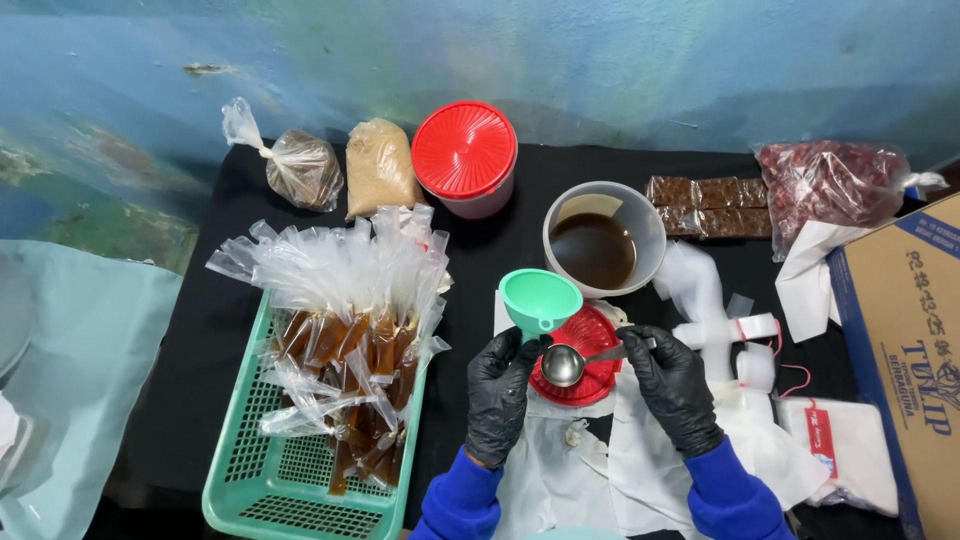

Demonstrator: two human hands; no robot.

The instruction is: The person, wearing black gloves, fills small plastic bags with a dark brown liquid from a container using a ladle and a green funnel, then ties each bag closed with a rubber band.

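Note:
Both my hands wear black gloves and blue sleeves. My left hand [498, 392] holds a mint green funnel [540, 300] by its stem, upright, with a clear plastic bag below it that is mostly hidden by the glove. My right hand [673, 385] grips the handle of a small metal ladle [565, 364], whose bowl hovers over a red round lid [592, 358] just right of the funnel. Behind them stands a grey cup of dark brown liquid [596, 247].
A green basket [262, 480] at left holds several filled brown liquid bags. At the back sit two tied bags [303, 167], a red-lidded container [465, 152], brown blocks [706, 203] and a reddish bag [828, 182]. White plastic rolls [712, 330] and a cardboard box [915, 350] lie right.

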